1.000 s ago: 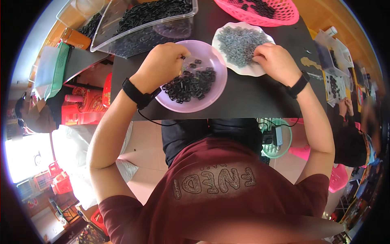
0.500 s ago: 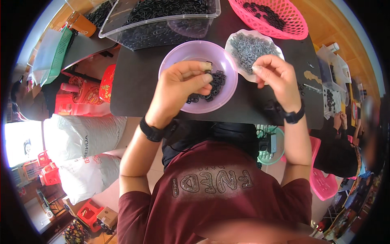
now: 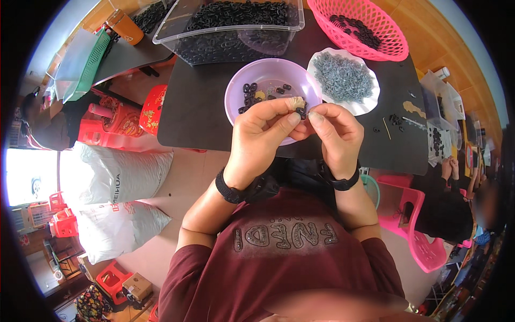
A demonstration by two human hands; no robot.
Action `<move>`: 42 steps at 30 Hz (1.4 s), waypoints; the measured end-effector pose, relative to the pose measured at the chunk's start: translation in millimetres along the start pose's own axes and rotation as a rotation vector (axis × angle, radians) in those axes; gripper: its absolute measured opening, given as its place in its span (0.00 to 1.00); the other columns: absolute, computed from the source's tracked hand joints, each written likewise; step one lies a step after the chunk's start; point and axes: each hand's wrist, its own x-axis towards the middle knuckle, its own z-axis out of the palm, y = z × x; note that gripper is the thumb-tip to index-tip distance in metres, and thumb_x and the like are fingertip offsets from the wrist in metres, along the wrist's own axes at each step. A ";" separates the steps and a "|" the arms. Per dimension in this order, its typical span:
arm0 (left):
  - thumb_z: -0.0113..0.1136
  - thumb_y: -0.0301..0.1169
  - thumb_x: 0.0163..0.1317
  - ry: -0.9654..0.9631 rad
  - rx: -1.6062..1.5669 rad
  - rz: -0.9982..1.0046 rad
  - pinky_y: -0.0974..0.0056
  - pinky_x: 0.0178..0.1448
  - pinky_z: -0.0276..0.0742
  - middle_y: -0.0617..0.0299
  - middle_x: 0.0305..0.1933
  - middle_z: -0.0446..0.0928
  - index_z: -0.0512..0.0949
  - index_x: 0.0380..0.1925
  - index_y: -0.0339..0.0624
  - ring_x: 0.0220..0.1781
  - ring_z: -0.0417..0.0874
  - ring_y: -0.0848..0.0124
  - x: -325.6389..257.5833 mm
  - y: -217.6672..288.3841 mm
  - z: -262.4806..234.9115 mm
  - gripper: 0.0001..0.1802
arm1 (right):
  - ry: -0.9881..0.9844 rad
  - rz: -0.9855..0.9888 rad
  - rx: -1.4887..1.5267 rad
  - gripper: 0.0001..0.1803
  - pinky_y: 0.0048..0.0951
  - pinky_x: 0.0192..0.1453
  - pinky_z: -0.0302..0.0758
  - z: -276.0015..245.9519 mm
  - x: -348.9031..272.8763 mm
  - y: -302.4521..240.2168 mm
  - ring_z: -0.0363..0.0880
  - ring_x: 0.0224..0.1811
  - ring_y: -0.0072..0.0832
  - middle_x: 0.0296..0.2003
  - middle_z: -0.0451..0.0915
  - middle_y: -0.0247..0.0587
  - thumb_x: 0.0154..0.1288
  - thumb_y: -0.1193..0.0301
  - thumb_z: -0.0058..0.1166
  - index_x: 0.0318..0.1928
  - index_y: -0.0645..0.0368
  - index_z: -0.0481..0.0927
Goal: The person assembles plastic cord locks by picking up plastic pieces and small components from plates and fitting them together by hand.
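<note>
In front of me, over the near right side of a lilac bowl, my two hands meet. My left hand is closed in a pinch on a small black plastic part; a tan cover wraps its index fingertip. Thumb and fingers of my right hand press together at the right side of that part. Whatever sits between them is too small to make out. Similar black parts lie in the bowl. Just right of the bowl, a white wavy-edged plate holds a heap of small grey pieces.
A clear plastic bin of black parts stands behind the bowl, and a pink basket at the far right. Loose black parts and a thin stick lie on the dark table. Another person's hands show farther right.
My right hand has moved left from beside the plate to meet my left hand. My left hand has shifted right with the black part, and the view has shifted slightly.
</note>
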 end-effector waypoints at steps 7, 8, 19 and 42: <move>0.57 0.20 0.68 0.058 0.018 0.072 0.69 0.47 0.84 0.55 0.42 0.83 0.77 0.51 0.29 0.40 0.86 0.71 -11.7 0.8 5.2 0.13 | 0.030 -0.043 -0.017 0.08 0.23 0.45 0.81 7.5 -8.7 1.2 0.83 0.37 0.22 0.37 0.83 0.39 0.69 0.79 0.56 0.46 0.69 0.79; 0.57 0.19 0.67 0.060 0.014 0.065 0.69 0.47 0.84 0.55 0.42 0.83 0.78 0.50 0.29 0.40 0.86 0.71 -13.0 1.6 5.2 0.12 | 0.027 -0.045 -0.017 0.08 0.23 0.45 0.81 9.2 -10.1 1.3 0.83 0.37 0.22 0.37 0.83 0.39 0.69 0.79 0.56 0.46 0.69 0.79; 0.59 0.20 0.66 0.105 0.070 0.110 0.70 0.44 0.84 0.56 0.39 0.84 0.79 0.48 0.29 0.37 0.86 0.73 -23.0 3.5 5.1 0.11 | 0.015 -0.088 -0.088 0.06 0.22 0.44 0.80 18.3 -18.2 -0.7 0.83 0.37 0.22 0.37 0.81 0.38 0.68 0.80 0.56 0.44 0.70 0.79; 0.55 0.26 0.70 -0.315 -0.098 -0.416 0.69 0.43 0.83 0.54 0.42 0.82 0.72 0.48 0.35 0.38 0.86 0.68 -20.4 15.7 -22.0 0.10 | -0.268 0.237 0.394 0.10 0.24 0.37 0.77 -20.2 -24.2 21.0 0.79 0.32 0.23 0.37 0.80 0.40 0.70 0.71 0.56 0.45 0.65 0.79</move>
